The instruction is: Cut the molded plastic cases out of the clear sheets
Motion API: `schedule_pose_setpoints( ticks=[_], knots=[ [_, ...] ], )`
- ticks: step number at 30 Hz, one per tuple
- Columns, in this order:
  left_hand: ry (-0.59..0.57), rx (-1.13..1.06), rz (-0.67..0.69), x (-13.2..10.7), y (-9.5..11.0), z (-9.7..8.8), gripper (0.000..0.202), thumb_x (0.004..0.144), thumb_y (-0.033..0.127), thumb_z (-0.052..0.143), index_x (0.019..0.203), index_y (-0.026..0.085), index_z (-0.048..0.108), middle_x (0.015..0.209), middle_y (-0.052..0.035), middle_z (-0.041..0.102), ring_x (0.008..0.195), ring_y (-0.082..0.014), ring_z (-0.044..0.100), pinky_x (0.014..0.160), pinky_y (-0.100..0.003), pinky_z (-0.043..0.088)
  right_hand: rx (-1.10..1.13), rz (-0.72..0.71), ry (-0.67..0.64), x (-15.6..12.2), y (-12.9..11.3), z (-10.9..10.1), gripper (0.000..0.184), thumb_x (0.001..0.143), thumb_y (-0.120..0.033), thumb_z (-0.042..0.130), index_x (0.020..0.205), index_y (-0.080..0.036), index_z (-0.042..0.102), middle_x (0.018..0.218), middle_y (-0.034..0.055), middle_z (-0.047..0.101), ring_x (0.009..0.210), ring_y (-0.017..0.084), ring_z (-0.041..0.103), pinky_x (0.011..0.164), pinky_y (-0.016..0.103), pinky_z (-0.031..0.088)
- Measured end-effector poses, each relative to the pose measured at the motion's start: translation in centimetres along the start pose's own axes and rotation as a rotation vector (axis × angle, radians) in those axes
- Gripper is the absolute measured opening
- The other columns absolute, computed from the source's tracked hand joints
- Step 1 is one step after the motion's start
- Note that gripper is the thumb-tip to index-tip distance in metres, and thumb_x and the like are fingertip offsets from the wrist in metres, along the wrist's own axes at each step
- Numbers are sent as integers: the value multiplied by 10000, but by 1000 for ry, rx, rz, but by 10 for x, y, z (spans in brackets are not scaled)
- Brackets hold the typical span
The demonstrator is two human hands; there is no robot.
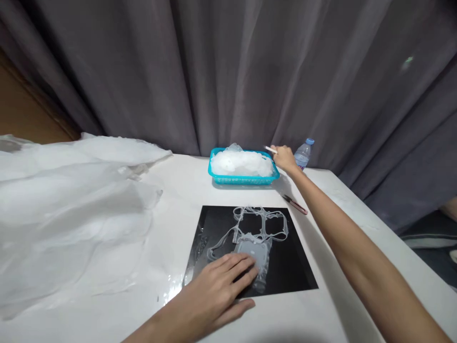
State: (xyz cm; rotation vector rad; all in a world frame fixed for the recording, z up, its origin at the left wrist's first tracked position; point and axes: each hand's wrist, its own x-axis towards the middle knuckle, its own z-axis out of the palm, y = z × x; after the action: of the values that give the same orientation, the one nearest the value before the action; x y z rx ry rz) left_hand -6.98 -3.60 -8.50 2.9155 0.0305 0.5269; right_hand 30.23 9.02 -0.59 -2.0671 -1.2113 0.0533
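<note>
Head view: my left hand lies unclenched on a pale piece; my right hand grips a stick (white one).

1. Bench spans the lower frame; curtain behind it, panel upper left.
2. Sheeting over the bench, left side of frame.
3. Basket on bench, frame center, near the curtain; bundle in it.
4. Bottle right of basket, partly behind the right arm.
5. Right hand between basket and bottle, at basket's right end, with stick; contact with basket: can't tell.
6. Snips below that, between basket and mat.
7. Mat lower center; strips on its upper part, flat piece just below them.
8. Left hand on flat piece, over mat's near edge.
</note>
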Motion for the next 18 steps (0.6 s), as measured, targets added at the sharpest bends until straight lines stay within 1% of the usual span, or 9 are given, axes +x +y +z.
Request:
schedule_pose_setpoints(
  ticks=[3,4,5,6,8,9,11,14,18],
  knots=[
    [-60,-75,-37,-2,-1,2,623,1006,560,592,1520,213,535,1535,-106,585,1386,-314,584,1139,-438,489,31,-70,49,-44,-3,-20,506,1124,-427,299,978,-169,709,1160,156,717,1253,315,596,1141,504,371],
    [-71,-93,-56,-1,-1,3,647,1006,576,582,1548,233,502,1560,-96,557,1412,-307,561,1167,-444,465,67,-95,70,-67,-4,-28,592,1130,-455,197,960,-182,694,1124,130,717,1171,277,636,1106,465,410],
    [-75,-101,-74,-1,-1,5,664,1012,582,568,1576,248,461,1582,-87,529,1437,-299,537,1189,-446,442,206,-154,64,-94,-4,-36,635,1121,-509,161,956,-190,685,1054,111,716,1030,246,677,1014,422,474],
    [-75,-97,-90,0,-1,7,683,1017,587,554,1600,256,420,1603,-83,499,1458,-295,513,1203,-449,426,348,-195,-3,-122,-4,-43,658,1102,-580,147,973,-205,673,962,82,706,861,217,686,889,388,521],
    [-75,-71,-113,2,0,10,722,1020,599,537,1627,250,364,1645,-91,430,1490,-308,467,1209,-464,415,530,-273,-237,-180,-3,-53,607,1071,-658,229,998,-230,653,791,28,662,660,182,640,725,349,528],
    [-78,-59,-117,2,0,10,738,1018,606,536,1630,234,359,1658,-103,401,1502,-319,447,1208,-472,415,545,-316,-359,-206,-2,-57,516,1068,-632,343,993,-233,661,768,22,659,676,184,648,721,341,528],
    [-94,-58,-111,3,0,9,739,1014,613,535,1612,202,396,1659,-124,393,1508,-332,435,1209,-488,413,470,-277,-473,-246,1,-59,309,1036,-506,563,943,-236,682,890,35,692,804,191,676,767,327,526],
    [-92,-104,-97,4,-1,4,665,1011,595,557,1531,182,526,1600,-144,493,1460,-340,501,1193,-508,432,506,-203,-587,-274,8,-54,149,988,-381,679,999,-235,705,1019,37,710,877,181,684,774,292,537],
    [-49,-157,-127,4,-2,-2,558,990,563,614,1410,199,659,1503,-160,604,1362,-369,589,1134,-535,480,543,-194,-656,-279,13,-44,122,1006,-330,657,1010,-222,714,1034,39,706,912,175,690,811,287,547]
  ],
)
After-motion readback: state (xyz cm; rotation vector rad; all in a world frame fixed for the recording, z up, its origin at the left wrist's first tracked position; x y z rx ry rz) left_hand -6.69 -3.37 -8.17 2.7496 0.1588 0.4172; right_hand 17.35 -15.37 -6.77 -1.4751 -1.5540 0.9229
